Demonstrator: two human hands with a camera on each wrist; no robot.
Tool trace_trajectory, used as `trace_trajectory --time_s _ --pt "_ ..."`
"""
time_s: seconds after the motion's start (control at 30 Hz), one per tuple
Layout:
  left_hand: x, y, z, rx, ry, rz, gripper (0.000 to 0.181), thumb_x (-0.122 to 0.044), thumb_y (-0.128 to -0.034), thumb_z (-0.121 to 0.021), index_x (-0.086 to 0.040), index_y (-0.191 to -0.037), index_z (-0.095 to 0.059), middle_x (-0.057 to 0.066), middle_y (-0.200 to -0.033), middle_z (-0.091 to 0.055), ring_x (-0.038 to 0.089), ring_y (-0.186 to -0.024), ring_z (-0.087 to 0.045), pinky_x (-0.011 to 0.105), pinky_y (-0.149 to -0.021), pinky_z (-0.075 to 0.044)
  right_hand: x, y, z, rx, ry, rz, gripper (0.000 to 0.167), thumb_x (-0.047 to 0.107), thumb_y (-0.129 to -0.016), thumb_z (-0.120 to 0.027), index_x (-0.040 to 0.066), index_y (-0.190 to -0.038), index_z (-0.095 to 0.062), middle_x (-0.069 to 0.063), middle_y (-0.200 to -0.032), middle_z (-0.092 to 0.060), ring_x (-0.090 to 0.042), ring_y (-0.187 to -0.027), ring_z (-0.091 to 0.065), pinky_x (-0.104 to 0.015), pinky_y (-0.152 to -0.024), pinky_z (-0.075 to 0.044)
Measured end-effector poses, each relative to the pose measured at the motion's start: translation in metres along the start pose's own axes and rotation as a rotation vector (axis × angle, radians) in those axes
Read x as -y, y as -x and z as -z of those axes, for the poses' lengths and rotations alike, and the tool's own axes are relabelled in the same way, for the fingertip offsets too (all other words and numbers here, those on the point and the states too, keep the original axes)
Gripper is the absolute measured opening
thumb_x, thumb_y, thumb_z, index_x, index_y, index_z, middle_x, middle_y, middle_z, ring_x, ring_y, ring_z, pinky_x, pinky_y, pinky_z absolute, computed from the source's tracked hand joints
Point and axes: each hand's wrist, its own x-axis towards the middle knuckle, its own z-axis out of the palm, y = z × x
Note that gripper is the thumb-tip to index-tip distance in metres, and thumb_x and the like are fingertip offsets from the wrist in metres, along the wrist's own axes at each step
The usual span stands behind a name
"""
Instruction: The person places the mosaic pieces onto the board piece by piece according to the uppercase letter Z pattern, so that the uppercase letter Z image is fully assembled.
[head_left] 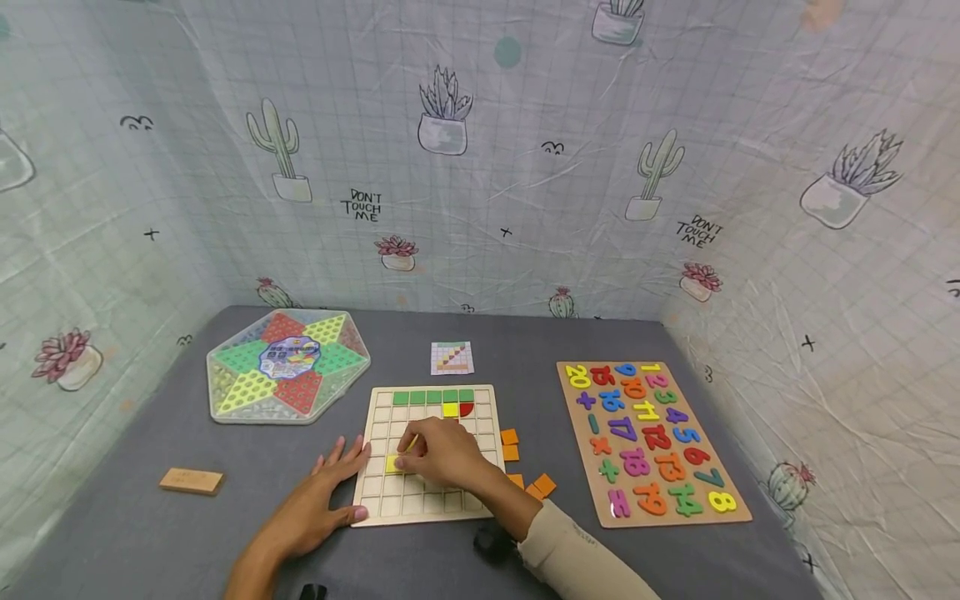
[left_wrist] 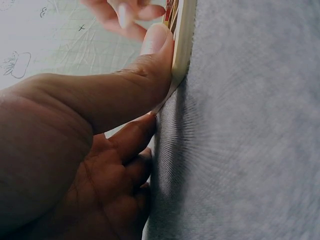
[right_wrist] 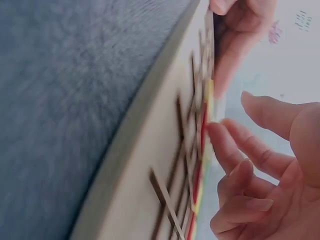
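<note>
A light wooden grid board point(head_left: 412, 505) lies on the grey table. My left hand point(head_left: 311, 504) rests at its left side, fingers spread, with the thumb against the front left corner. Over the middle of the board is my right hand point(head_left: 446, 454), its fingers bent; in the right wrist view the thumb stands apart from the fingers, and a fingertip point(right_wrist: 215, 129) touches a piece on the grid. A yellow tile point(head_left: 392, 463) sits beside that hand. Green tiles point(head_left: 417, 398) line the top row, with a yellow tile point(head_left: 451, 410) and a red rounded piece point(head_left: 467, 409) below. My right hand hides other pieces.
Loose orange tiles point(head_left: 511, 452) lie right of the board. A small pattern card point(head_left: 452, 358) is behind it. A number puzzle point(head_left: 615, 492) lies at right, a hexagonal game board point(head_left: 288, 358) at back left, and a small wooden block point(head_left: 192, 481) at left.
</note>
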Motion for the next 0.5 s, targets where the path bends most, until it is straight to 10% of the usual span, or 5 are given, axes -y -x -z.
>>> trace_trajectory --time_s 0.2,0.5 --pt "-0.002 -0.002 0.003 0.019 -0.012 0.031 0.092 -0.023 -0.0822 -0.087 -0.007 -0.162 -0.044 0.015 -0.174 -0.028 0.049 -0.164 -0.01 0.067 -0.131 -0.006 -0.012 0.019 0.02 -0.039 -0.056 -0.029 0.012 0.034 -0.092 -0.085 0.026 -0.097 -0.077 0.013 -0.081 -0.068 -0.004 -0.072 -0.057 -0.023 -0.061 -0.046" --pt "-0.003 -0.003 0.004 0.043 -0.004 0.043 0.094 -0.025 -0.082 -0.088 -0.007 -0.163 -0.044 0.015 -0.174 -0.028 0.049 -0.164 -0.009 0.07 -0.13 -0.006 -0.05 0.044 0.046 -0.132 -0.196 -0.097 0.018 0.025 -0.093 -0.084 0.015 -0.107 -0.079 0.003 -0.087 -0.071 -0.017 -0.085 -0.06 -0.028 -0.063 -0.049"
